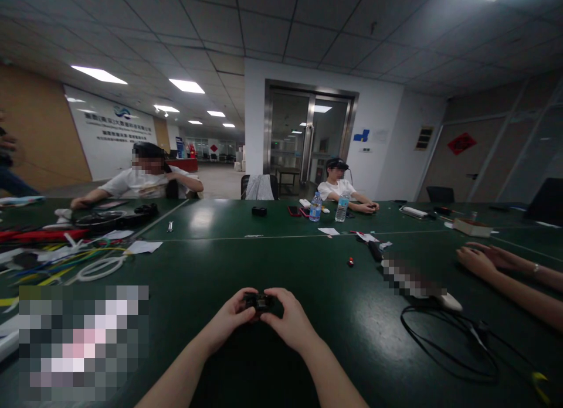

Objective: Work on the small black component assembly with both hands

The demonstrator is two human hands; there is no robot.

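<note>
A small black object [263, 302] is held between both hands, low over the green table [211, 279]. The fingers and thumb of my left hand [231, 320] grip its left side. On its right side, the fingers and thumb of my right hand [290, 321] close round it. Parts of the object are hidden behind the fingertips, and its details are too dark to make out. Both forearms reach in from the bottom edge of the view.
Cables [101, 268] and papers lie at the left. Two water bottles [315, 208] stand farther back, near a black box [259, 211]. At the right are a looped black cable [448, 343] and another person's hands [477, 260]. Two people sit across the table.
</note>
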